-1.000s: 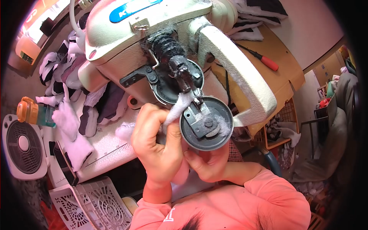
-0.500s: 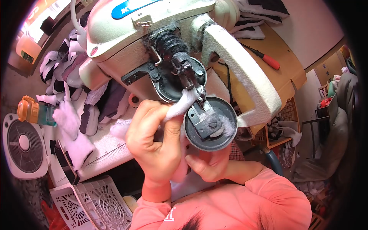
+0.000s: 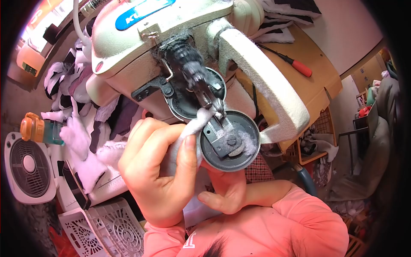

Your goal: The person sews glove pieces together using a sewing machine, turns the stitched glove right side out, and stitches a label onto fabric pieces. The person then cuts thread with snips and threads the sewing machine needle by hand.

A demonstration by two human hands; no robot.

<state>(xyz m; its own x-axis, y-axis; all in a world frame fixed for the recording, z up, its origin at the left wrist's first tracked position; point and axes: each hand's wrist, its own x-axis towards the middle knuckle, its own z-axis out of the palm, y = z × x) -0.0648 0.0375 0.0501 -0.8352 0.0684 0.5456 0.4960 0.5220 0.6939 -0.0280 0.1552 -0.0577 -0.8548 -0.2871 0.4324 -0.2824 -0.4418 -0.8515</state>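
Observation:
My left hand (image 3: 158, 171) is closed, with thumb and fingers pinching a strip of white fluffy plush fabric (image 3: 198, 122). The fabric's upper end reaches between the two toothed discs of a sewing machine (image 3: 171, 43). Below the front disc (image 3: 231, 143) is my right hand (image 3: 224, 188), its thumb stretched toward the hanging fabric. That disc hides the other fingers, so their grip is unclear. The machine's needle mechanism (image 3: 192, 70) looks blurred. Loose lint clings to the front disc.
A pale curved machine arm (image 3: 274, 81) stands right of the discs. A red-handled screwdriver (image 3: 299, 67) lies on cardboard. To the left are plush pieces (image 3: 85, 141), an orange-lidded bottle (image 3: 40, 128), a fan (image 3: 29, 165) and a white plastic crate (image 3: 113, 229).
My left hand has shifted left and slightly down along the fabric, still pinching it. The needle mechanism has become blurred. The view has shifted slightly.

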